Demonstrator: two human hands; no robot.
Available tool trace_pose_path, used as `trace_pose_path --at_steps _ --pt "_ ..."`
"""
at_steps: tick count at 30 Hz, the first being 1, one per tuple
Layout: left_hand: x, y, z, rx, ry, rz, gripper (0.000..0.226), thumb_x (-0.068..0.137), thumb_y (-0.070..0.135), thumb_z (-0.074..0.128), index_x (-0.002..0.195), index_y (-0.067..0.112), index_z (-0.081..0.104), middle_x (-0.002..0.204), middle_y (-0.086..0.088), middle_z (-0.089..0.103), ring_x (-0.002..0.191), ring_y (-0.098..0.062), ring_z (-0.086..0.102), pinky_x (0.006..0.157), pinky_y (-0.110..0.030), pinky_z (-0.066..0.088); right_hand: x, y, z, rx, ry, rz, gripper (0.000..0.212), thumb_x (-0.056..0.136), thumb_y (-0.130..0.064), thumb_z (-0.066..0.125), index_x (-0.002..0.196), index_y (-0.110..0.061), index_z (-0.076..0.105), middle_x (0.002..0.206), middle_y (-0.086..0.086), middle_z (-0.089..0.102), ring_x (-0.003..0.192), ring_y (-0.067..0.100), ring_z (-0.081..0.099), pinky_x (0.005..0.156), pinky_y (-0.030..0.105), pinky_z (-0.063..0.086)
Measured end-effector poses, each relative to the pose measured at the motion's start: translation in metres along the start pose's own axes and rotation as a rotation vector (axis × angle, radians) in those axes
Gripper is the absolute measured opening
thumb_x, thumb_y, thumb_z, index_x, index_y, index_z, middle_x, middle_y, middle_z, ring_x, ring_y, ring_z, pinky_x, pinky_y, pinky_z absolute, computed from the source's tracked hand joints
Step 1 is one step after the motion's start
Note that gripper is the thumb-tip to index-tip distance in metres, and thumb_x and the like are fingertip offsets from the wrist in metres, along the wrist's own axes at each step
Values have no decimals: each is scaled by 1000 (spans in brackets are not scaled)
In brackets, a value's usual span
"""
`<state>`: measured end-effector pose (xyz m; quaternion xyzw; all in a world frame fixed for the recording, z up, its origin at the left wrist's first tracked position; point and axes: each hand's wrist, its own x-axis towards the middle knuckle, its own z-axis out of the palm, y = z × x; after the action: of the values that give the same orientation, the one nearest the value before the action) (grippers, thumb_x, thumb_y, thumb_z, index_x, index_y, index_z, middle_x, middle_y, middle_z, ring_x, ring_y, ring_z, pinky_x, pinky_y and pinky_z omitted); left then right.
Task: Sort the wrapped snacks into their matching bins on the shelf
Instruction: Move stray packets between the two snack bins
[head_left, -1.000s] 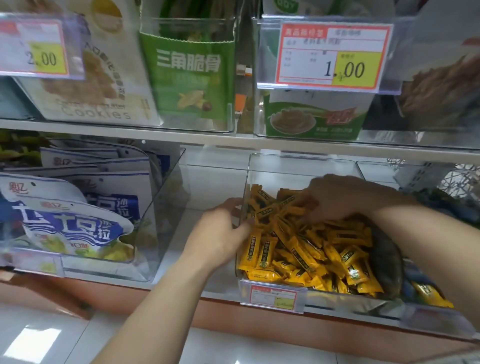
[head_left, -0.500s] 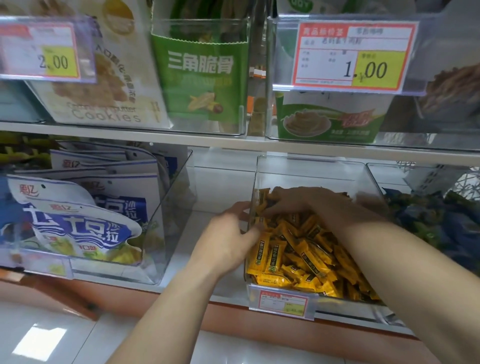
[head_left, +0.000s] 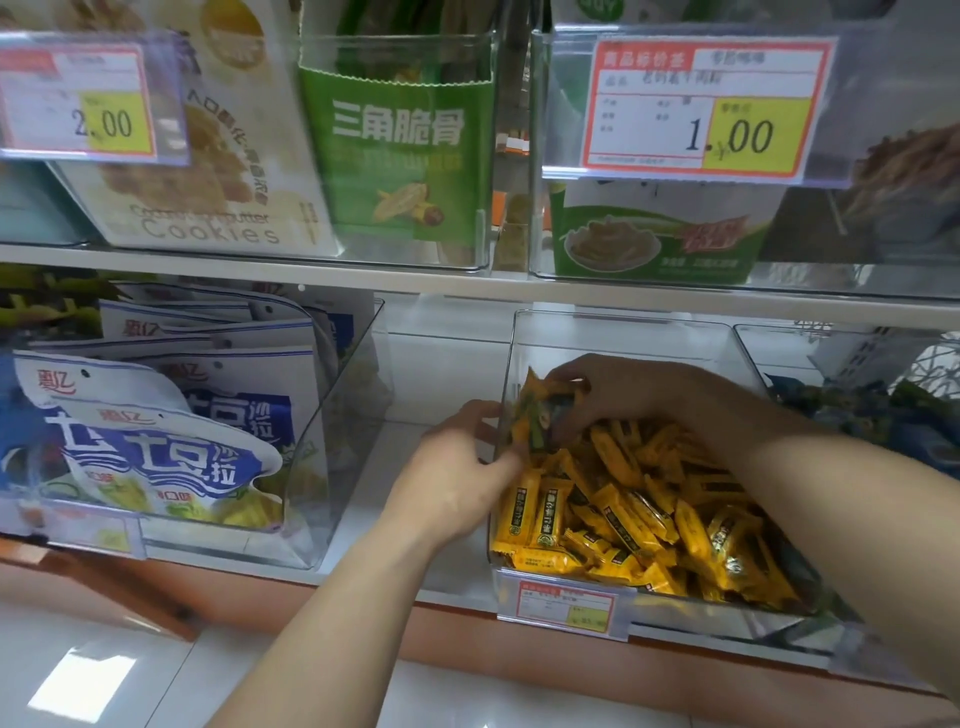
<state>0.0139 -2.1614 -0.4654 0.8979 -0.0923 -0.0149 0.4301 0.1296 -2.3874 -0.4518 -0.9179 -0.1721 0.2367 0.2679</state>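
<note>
Slippage looks possible: right hand pinches several snacks in one grip over the bin; left hand clasps its wall.

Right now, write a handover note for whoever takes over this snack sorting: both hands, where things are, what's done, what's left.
Left hand grips the clear bin by its left wall.
Right hand pinches a bunch of snacks, yellow ones plus a darker one, above the yellow pile in that bin.
Done: bin holds almost all yellow.
Left: the darker wrapper is not yet in a matching bin.
</note>
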Motion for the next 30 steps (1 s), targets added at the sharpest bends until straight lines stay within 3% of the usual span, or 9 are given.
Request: trace_pose_path --at_steps 5,8,12,16,19,22,25,28,30 --pt "1 1 -1 -6 -2 7 35 77 56 60 108 49 45 103 20 62 83 -1 63 66 -19 48 -46 -7 -1 -65 11 -106 36 71 -46 86 100 -44 65 98 -19 68 89 -1 64 78 27 51" --pt "1 4 0 60 59 39 44 82 45 70 120 39 50 124 7 59 107 -13 59 80 -22 47 -72 -4 -6 -80 80 -131 47 70 -43 87 110 -41 64 108 -19 66 99 -1 61 90 31 52" --pt "0 31 5 282 212 192 68 77 56 61 139 30 46 137 1 53 127 -20 44 92 -30 43 -98 -1 -10 -119 67 -143 56 78 -35 83 128 -45 58 121 -25 63 110 -6 57 95 26 47" --pt "-8 58 36 406 46 238 72 76 66 56 140 38 38 130 3 60 116 -24 57 84 -34 50 -116 -1 -12 -129 100 -141 55 83 -36 78 130 -53 54 126 -32 58 114 -14 52 94 15 42" --pt "-7 64 56 389 -66 196 75 82 61 62 144 38 27 127 1 62 112 -28 60 79 -36 51 -123 1 -14 -122 107 -144 57 82 -38 79 134 -46 55 128 -29 60 115 -10 55 99 22 47" --pt "-1 59 55 240 -146 145 69 82 51 70 142 33 39 127 3 63 114 -23 59 83 -30 50 -127 11 -17 -104 152 -138 56 79 -45 79 131 -46 58 128 -26 61 115 -6 57 102 30 47" --pt "0 51 45 186 -223 140 60 78 36 77 133 32 53 116 9 64 107 -13 60 75 -16 43 -132 18 -19 -35 218 -143 39 77 -74 62 114 -62 61 120 -34 62 110 -10 58 94 26 47" --pt "-3 48 41 185 -153 173 61 79 23 75 136 28 53 123 4 64 108 -13 59 77 -12 41 -133 22 -15 -73 330 -144 11 92 -51 59 100 -56 64 107 -37 62 99 -14 57 80 21 43" --pt "-4 49 41 117 -61 170 63 81 19 74 139 26 51 127 3 63 114 -14 58 75 -3 35 -135 20 -11 -93 396 -151 21 97 -30 60 96 -51 62 104 -35 61 98 -14 55 77 18 40"
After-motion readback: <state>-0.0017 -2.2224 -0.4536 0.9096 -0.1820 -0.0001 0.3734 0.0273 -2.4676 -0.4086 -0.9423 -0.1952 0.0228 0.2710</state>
